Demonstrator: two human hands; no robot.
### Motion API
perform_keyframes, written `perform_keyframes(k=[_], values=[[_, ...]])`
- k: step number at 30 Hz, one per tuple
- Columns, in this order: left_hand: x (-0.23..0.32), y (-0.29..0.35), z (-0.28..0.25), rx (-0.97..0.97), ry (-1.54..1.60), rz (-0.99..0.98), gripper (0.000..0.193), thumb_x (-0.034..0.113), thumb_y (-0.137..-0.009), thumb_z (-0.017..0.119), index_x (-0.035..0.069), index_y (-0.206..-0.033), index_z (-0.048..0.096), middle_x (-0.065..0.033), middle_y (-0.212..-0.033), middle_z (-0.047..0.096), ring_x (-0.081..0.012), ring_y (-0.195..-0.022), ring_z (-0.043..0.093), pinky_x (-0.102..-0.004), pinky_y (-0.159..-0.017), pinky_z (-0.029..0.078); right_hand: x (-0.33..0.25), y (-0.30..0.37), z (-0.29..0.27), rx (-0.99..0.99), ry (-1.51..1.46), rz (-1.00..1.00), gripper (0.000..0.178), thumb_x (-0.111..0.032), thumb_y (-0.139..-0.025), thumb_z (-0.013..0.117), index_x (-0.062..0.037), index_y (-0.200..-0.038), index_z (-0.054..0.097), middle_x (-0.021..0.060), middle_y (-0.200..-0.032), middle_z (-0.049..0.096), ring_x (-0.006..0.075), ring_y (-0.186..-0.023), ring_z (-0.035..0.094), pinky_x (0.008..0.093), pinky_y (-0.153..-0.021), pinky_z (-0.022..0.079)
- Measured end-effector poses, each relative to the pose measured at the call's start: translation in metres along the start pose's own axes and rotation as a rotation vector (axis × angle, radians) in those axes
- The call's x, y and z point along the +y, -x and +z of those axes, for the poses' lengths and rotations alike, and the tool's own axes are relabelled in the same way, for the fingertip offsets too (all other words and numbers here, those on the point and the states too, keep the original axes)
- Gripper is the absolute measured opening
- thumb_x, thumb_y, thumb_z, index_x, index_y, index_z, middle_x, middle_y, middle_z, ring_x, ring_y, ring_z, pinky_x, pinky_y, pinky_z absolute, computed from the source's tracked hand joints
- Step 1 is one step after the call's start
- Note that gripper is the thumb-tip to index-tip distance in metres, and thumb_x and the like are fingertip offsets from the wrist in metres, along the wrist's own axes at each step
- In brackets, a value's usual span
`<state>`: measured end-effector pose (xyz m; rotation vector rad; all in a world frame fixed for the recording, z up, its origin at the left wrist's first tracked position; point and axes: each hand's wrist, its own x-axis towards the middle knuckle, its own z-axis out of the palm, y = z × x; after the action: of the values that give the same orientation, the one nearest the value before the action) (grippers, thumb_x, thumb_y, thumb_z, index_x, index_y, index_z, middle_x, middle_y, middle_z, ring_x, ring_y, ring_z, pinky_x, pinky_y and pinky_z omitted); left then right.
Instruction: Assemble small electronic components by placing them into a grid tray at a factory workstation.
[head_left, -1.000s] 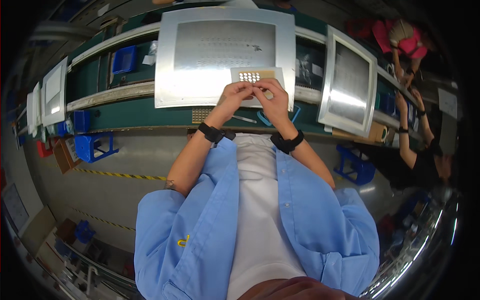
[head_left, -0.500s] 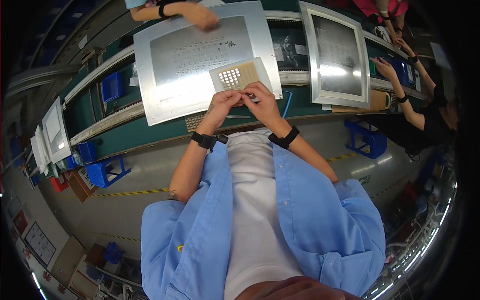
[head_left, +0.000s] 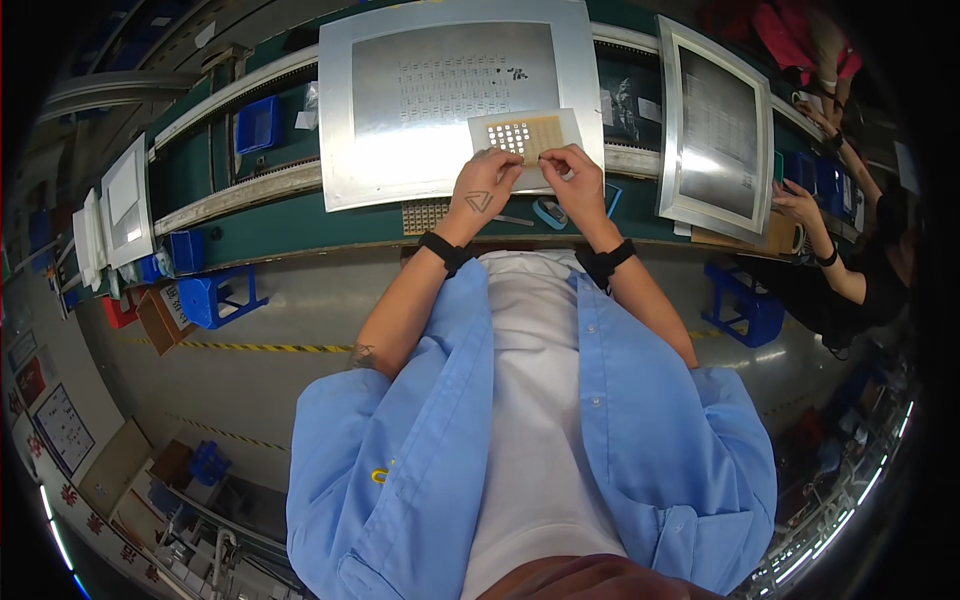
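As left hand (head_left: 488,182) and right hand (head_left: 576,178) pinched fingertips together by its near edge, any contents indiscernible | tan panel (head_left: 547,128) lay toward metal frame (head_left: 370,172)'s near-right corner | likely light, stiff, brittle; best held by edges.

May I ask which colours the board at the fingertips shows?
Head view: the board is tan with white squares.
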<state>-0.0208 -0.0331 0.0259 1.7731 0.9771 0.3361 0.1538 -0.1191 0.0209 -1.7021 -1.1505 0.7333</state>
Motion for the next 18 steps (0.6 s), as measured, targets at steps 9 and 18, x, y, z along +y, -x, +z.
perform_keyframes(k=[9, 18], values=[[-0.015, -0.013, 0.008, 0.147, -0.601, 0.258, 0.058, 0.022, -0.083, 0.076, 0.010, -0.136, 0.058, -0.0082, -0.145, 0.054, -0.0271, -0.137, 0.045, -0.0446, -0.109, 0.039, 0.014, -0.042, -0.018, -0.209, 0.648, -0.202, 0.011, -0.014, -0.084, 0.069, -0.0053, -0.090, 0.072, 0.0108, -0.087, 0.066, 0.0300, -0.084, 0.066, 0.0385, -0.076, 0.055], [-0.021, -0.014, 0.005, 0.100, -0.558, 0.237, 0.056, 0.018, -0.080, 0.078, 0.011, -0.133, 0.061, -0.0038, -0.146, 0.054, -0.0228, -0.138, 0.045, -0.0426, -0.110, 0.039, 0.018, -0.041, -0.008, -0.207, 0.502, -0.225, 0.010, -0.014, -0.088, 0.068, -0.0049, -0.091, 0.071, 0.0102, -0.088, 0.064, 0.0308, -0.088, 0.065, 0.0401, -0.076, 0.053]])
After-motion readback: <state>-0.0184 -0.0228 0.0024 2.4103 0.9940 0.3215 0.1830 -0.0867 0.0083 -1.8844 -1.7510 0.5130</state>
